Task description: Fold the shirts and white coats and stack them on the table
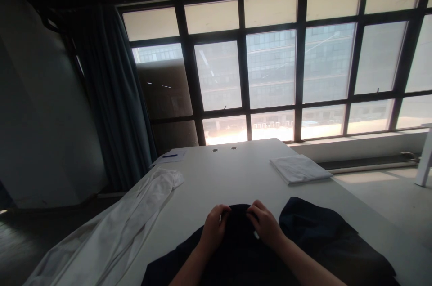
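A dark navy garment (241, 245) lies at the near side of the white table (219, 178), with what looks like a sleeve (327, 227) spread to the right. My left hand (215, 225) pinches its upper edge on the left, fingers curled over the fabric. A short way to the right, my right hand (265, 223) grips the same edge, thumb and fingers closed. Between the two hands the edge bows into a rounded arch, perhaps the collar. Something small and white shows just below my right hand. Deep shade hides most of the garment's detail.
A crumpled white garment (135, 209) runs along the table's left side and hangs over the edge. Folded white cloth (299, 169) rests at the right edge. A pen (169, 156) lies on paper at the far left corner. Windows and a dark curtain (111, 97) stand beyond.
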`<control>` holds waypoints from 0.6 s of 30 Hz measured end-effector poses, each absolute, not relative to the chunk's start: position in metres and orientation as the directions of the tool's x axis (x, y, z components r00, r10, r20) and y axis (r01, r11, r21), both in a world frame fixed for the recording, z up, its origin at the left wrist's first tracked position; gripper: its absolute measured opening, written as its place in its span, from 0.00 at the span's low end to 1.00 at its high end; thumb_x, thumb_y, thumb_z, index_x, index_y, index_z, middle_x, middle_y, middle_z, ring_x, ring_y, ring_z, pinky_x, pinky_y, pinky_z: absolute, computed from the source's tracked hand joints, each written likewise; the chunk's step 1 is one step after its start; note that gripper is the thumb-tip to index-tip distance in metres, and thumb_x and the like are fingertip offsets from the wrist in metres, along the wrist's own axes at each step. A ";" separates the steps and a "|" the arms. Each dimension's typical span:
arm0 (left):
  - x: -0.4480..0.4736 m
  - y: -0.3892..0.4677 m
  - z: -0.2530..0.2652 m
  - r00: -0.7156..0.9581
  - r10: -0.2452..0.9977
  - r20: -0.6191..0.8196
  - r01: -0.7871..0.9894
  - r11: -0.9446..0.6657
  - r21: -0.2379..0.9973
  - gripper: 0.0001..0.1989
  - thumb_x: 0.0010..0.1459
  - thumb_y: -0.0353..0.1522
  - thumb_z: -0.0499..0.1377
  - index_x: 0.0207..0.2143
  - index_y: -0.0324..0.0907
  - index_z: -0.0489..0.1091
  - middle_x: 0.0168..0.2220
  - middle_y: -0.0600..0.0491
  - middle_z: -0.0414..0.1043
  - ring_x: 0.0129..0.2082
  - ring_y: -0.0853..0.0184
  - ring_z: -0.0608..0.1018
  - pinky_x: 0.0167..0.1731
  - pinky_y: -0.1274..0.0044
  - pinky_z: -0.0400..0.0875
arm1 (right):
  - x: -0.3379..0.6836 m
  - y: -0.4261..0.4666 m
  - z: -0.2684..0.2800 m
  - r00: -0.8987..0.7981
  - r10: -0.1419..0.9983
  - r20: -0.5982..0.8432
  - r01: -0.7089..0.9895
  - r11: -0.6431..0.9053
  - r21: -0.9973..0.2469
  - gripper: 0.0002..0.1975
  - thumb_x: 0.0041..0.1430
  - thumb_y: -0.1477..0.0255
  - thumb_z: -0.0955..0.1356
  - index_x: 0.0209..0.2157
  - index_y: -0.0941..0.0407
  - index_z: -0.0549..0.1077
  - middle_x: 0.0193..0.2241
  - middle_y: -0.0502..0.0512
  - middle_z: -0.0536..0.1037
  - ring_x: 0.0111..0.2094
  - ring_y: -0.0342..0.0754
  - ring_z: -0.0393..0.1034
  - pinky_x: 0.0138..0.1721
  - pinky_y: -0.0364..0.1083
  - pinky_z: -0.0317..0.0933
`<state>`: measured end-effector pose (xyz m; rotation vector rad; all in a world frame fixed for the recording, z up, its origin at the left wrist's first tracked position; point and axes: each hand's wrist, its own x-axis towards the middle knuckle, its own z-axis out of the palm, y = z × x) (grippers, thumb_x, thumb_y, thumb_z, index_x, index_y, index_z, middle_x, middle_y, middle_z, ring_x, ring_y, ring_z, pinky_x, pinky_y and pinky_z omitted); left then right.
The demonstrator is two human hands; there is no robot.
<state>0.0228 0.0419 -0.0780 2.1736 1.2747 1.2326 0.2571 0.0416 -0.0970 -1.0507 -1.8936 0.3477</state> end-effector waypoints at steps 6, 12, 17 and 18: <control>0.024 0.039 -0.076 0.243 0.853 0.463 0.575 -0.511 0.639 0.11 0.66 0.41 0.56 0.45 0.47 0.73 0.42 0.49 0.77 0.43 0.59 0.77 0.46 0.68 0.70 | 0.258 0.041 -0.097 -0.223 0.713 0.665 0.516 0.665 -0.540 0.04 0.67 0.70 0.64 0.38 0.52 0.70 0.36 0.54 0.72 0.38 0.50 0.69 0.41 0.49 0.66; 0.019 0.048 -0.081 0.248 0.861 0.443 0.609 -0.495 0.620 0.06 0.63 0.37 0.58 0.35 0.45 0.71 0.35 0.52 0.74 0.37 0.61 0.75 0.40 0.71 0.68 | 0.258 0.038 -0.093 -0.234 0.674 0.701 0.489 0.704 -0.514 0.06 0.68 0.72 0.61 0.38 0.51 0.69 0.37 0.55 0.72 0.37 0.49 0.69 0.40 0.48 0.67; 0.018 0.049 -0.080 0.291 0.832 0.473 0.631 -0.538 0.559 0.02 0.61 0.31 0.58 0.35 0.45 0.70 0.35 0.52 0.73 0.38 0.61 0.74 0.41 0.72 0.66 | 0.258 0.040 -0.091 -0.192 0.688 0.699 0.522 0.675 -0.521 0.07 0.68 0.74 0.61 0.38 0.51 0.69 0.36 0.55 0.72 0.37 0.50 0.69 0.40 0.49 0.67; 0.019 0.047 -0.078 0.299 0.828 0.475 0.636 -0.544 0.547 0.02 0.62 0.31 0.58 0.35 0.45 0.70 0.35 0.52 0.73 0.38 0.61 0.74 0.41 0.72 0.66 | 0.259 0.041 -0.091 -0.200 0.691 0.695 0.527 0.674 -0.518 0.07 0.67 0.74 0.61 0.38 0.51 0.70 0.36 0.55 0.72 0.37 0.50 0.69 0.40 0.49 0.67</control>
